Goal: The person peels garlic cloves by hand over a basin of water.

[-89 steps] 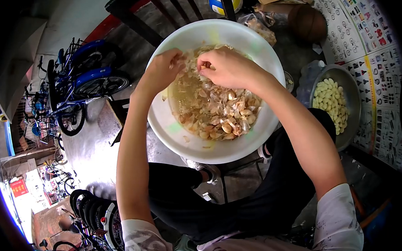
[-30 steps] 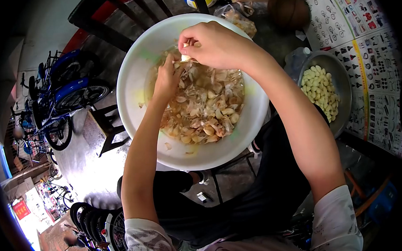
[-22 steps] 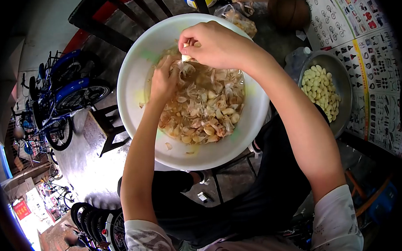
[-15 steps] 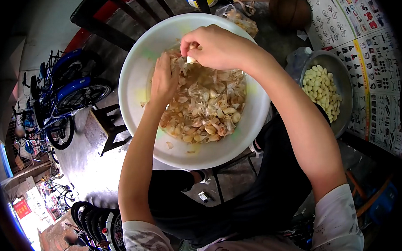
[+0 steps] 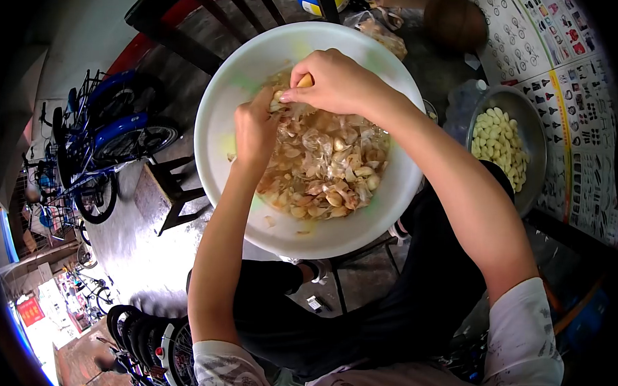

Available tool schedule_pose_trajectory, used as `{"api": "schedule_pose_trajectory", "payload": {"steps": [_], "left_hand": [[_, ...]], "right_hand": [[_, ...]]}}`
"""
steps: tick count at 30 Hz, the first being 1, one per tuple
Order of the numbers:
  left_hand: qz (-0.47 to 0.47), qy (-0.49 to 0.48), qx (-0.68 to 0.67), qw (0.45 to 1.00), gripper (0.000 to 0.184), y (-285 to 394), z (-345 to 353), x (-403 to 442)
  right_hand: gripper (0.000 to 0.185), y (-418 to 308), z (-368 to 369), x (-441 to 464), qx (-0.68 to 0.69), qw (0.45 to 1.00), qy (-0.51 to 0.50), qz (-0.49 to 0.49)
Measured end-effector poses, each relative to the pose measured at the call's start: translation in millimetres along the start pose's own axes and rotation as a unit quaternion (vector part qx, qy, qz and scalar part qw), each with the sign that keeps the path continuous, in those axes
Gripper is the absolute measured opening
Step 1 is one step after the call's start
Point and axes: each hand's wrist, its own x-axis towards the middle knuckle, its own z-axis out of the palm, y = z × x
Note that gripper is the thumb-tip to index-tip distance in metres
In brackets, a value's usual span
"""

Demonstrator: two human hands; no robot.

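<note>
My left hand (image 5: 256, 130) is closed over the far left side of a big white basin (image 5: 214, 156), its fingers pinching a garlic clove (image 5: 276, 98). Close against it, my right hand (image 5: 332, 80) is closed too, thumb at the clove. Out of the right hand's grip sticks the yellow-brown end of a small tool (image 5: 306, 80), perhaps a knife handle; the rest of it is hidden. Below both hands, garlic cloves (image 5: 337, 197) and loose papery skins (image 5: 317, 141) float in brownish water inside the basin.
To the right, a metal bowl (image 5: 535, 131) holds peeled garlic cloves (image 5: 498, 143), beside printed sheets (image 5: 585, 112). A clear plastic bottle (image 5: 462, 103) stands next to it. A dark wooden chair (image 5: 171, 40) is behind the basin, a low stool (image 5: 161, 192) to its left. Bicycles (image 5: 117, 132) stand further left.
Both hands have come closer together at the clove. My right hand has turned, so the yellow-brown tool end shows more. The whole view has shifted slightly.
</note>
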Motion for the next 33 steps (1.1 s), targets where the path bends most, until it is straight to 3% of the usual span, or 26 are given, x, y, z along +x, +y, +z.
{"api": "schedule_pose_trajectory", "payload": {"steps": [3,5,9,15,17,18,20,21,23,24,25,27,28,29,31,33], "left_hand": [[-0.003,-0.028,0.021,0.999,0.021,-1,0,-1],[0.020,-0.030,0.057,0.998,0.026,0,0,-2],[0.019,-0.040,0.033,0.998,0.026,12,-6,0],[-0.057,-0.072,-0.041,0.995,0.048,12,-21,3],[-0.079,-0.243,0.035,0.966,0.069,1,-40,2],[-0.080,-0.242,0.035,0.966,0.069,3,-52,-2],[-0.015,-0.296,0.335,0.895,0.075,21,-78,-10],[-0.015,-0.296,0.334,0.895,0.075,30,-84,-4],[-0.152,-0.258,0.088,0.950,0.070,49,-92,10],[-0.193,-0.241,0.082,0.947,0.059,57,-93,14],[-0.195,-0.240,0.083,0.947,0.059,47,-88,13],[-0.062,-0.142,-0.005,0.988,0.048,30,-75,13],[-0.081,-0.110,-0.091,0.986,0.036,36,-68,8],[-0.080,-0.110,-0.091,0.987,0.036,39,-63,4],[-0.107,-0.102,-0.216,0.965,0.034,37,-52,-5],[-0.104,-0.074,-0.239,0.963,0.029,38,-44,-13]], "right_hand": [[0.026,6,10,3,0.031,0.998,0.024,-0.049],[0.022,10,16,1,-0.025,0.995,0.077,-0.064],[0.017,5,8,1,-0.021,0.998,0.029,-0.047],[0.015,13,-6,-1,-0.045,0.996,0.056,-0.054],[0.016,14,-11,-1,-0.033,0.997,0.059,-0.046],[0.018,15,-12,-1,-0.036,0.996,0.069,-0.052],[0.018,14,-15,-1,-0.022,0.998,0.053,-0.039],[0.019,13,-15,-1,-0.009,0.999,0.038,-0.025],[0.019,14,-13,-1,-0.012,0.998,0.041,-0.040],[0.018,14,-12,0,-0.015,0.997,0.045,-0.055],[0.018,14,-12,1,-0.014,0.997,0.044,-0.057],[0.018,14,-11,3,0.033,0.998,-0.023,-0.049],[0.018,15,-7,4,0.033,0.998,-0.022,-0.049],[0.019,17,-2,5,0.068,0.996,-0.021,-0.047],[0.020,10,-1,2,0.100,0.994,-0.018,-0.044],[0.023,-2,-1,-3,0.179,0.980,-0.088,0.016]]}}
